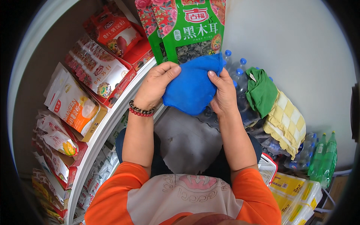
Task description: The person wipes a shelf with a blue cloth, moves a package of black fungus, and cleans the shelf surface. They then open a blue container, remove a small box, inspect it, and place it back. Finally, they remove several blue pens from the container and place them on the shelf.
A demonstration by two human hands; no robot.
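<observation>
A blue cloth [192, 84] is held up between both hands, in front of my chest. My left hand [157, 84], with bead bracelets at the wrist, pinches its left upper edge, thumb on top. My right hand [223, 87] grips the right side, with the thumb on the cloth and the fingers partly hidden behind it. Just beyond the cloth stand green and red plastic bags of dried black fungus [197, 36], their lower part covered by the cloth and the left hand.
On the left, a white-edged shelf [112, 115] carries boxes of starch packets [73, 101]. To the right are packs of dark bottles [243, 90], a green cloth [261, 91], a yellow-and-white checked cloth [287, 121], green bottles [323, 157], a white basket [265, 168] and yellow cartons [292, 194].
</observation>
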